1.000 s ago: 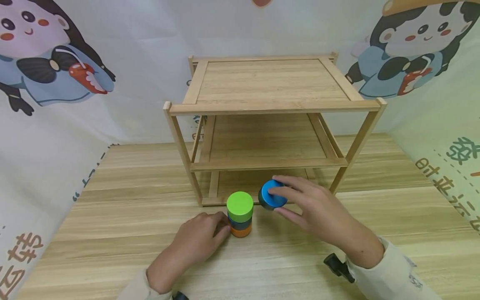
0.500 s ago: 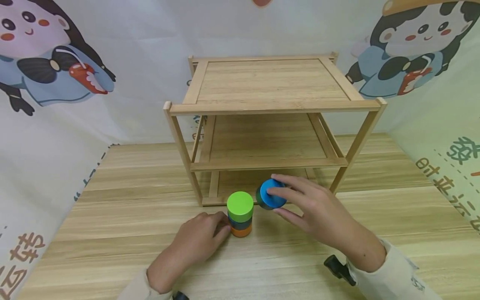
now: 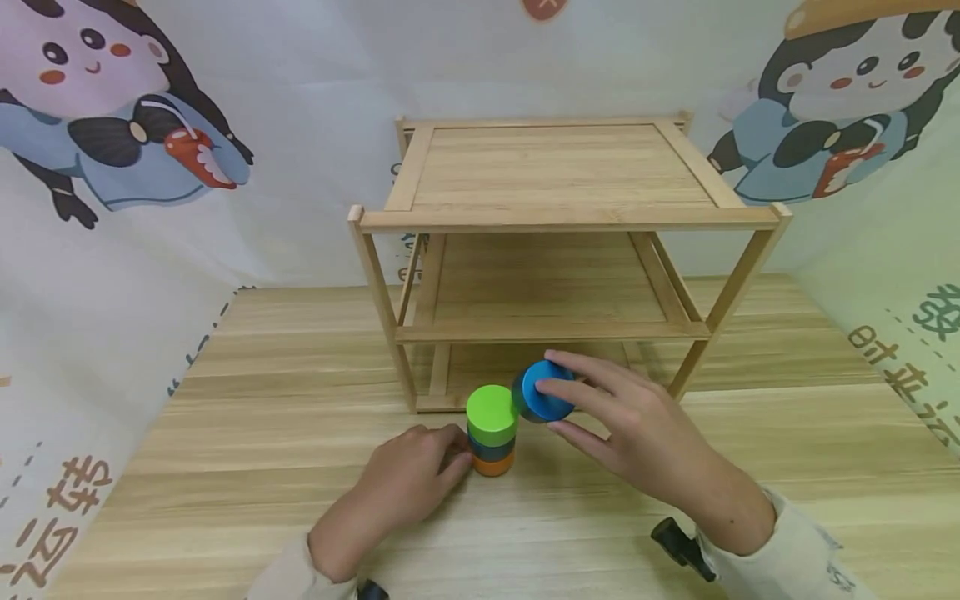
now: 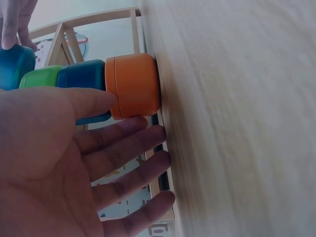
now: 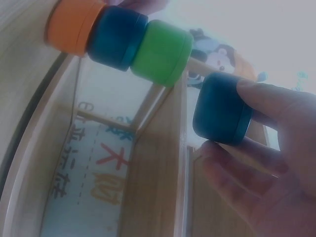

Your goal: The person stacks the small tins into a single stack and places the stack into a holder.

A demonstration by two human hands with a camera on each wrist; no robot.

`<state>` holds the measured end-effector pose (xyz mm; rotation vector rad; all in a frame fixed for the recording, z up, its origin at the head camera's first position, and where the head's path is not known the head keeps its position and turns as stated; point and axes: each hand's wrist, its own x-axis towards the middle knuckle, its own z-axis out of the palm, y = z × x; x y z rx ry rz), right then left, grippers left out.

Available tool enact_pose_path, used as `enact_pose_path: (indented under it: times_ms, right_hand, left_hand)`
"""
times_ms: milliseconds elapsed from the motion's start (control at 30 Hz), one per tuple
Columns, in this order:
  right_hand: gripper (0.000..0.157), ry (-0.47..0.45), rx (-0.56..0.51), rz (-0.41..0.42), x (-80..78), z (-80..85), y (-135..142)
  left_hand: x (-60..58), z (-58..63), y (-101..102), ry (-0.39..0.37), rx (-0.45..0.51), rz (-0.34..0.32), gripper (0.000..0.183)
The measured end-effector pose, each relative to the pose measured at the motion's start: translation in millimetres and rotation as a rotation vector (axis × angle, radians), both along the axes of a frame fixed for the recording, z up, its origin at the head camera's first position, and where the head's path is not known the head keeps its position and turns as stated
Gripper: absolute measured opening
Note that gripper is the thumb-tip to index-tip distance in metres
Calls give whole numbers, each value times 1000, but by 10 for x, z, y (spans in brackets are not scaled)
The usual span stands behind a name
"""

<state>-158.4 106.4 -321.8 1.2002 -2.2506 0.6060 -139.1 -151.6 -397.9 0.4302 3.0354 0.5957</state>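
A stack of small round lidded jars stands upright on the wooden surface in front of the shelf. At its bottom is an orange jar (image 3: pixel 492 464), then a dark blue jar (image 4: pixel 81 75), with a green jar (image 3: pixel 491 414) on top. My left hand (image 3: pixel 408 475) holds the orange jar lightly at its left side with thumb and forefinger, the other fingers extended below. Off the surface, a tilted blue jar (image 3: pixel 545 392) is gripped by the thumb and fingers of my right hand (image 3: pixel 626 425). It hangs to the right of the green jar, apart from it in the right wrist view.
A three-tier wooden shelf (image 3: pixel 555 218) stands just behind the stack. White printed cloth (image 3: pixel 315 167) with cartoon figures encloses the back and both sides. Pale wooden tabletop (image 3: pixel 262 383) extends to either side of the shelf.
My right hand has brought the blue jar slightly left, nearer the green jar. The left hand stays at the stack. The head view has shifted a little, moving the whole scene rightward.
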Motion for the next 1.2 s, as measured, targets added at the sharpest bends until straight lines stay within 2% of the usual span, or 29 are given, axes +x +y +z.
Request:
enact_pose_path:
  times_ms: [467,1200]
  right_hand:
    - [48,32,44,19,-16,47,-144]
    - [42,-35,42,33,-67,-7,-312]
  left_hand:
    - [11,5,12,10,-2,-8,23]
    - [3,15,-5,4,-10,-22,25]
